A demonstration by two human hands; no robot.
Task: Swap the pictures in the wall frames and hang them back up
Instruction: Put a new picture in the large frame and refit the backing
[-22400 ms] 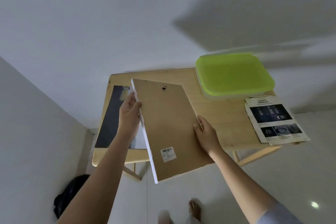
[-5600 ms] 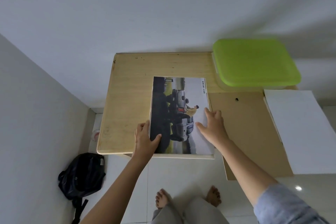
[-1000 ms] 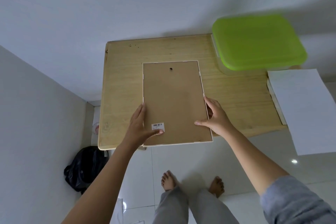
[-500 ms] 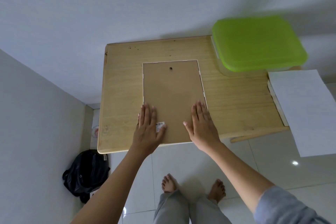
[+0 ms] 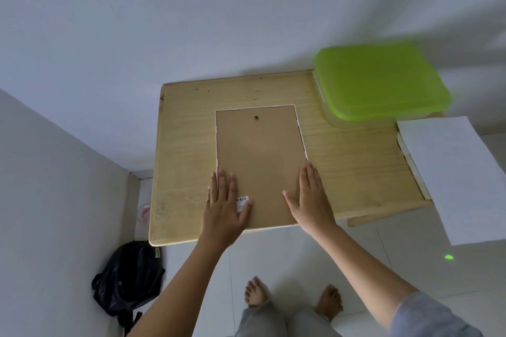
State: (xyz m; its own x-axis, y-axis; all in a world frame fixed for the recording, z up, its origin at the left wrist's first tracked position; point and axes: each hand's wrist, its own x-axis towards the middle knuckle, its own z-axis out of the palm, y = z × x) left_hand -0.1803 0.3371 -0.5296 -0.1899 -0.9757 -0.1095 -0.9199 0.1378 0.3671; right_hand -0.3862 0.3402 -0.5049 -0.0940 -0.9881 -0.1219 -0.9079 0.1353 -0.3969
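left hand (image 5: pixel 223 206) flat, right hand (image 5: pixel 310 200) flat, fingers straight

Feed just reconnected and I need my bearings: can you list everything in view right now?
Table: one, light wood, against the wall.
Picture frame: one, white rim, brown backing up, face down mid-table.
Barcode sticker: one, white, on the backing, near left.
Container: one, clear with green lid, far right of table.
White sheet: one, at the table's right edge, overhanging it.
Backpack: one, black, on the floor left of the table.
Left hand: flat on the frame's near left corner.
Right hand: flat on the frame's near right corner.
Feet: two, bare, on the floor tiles.
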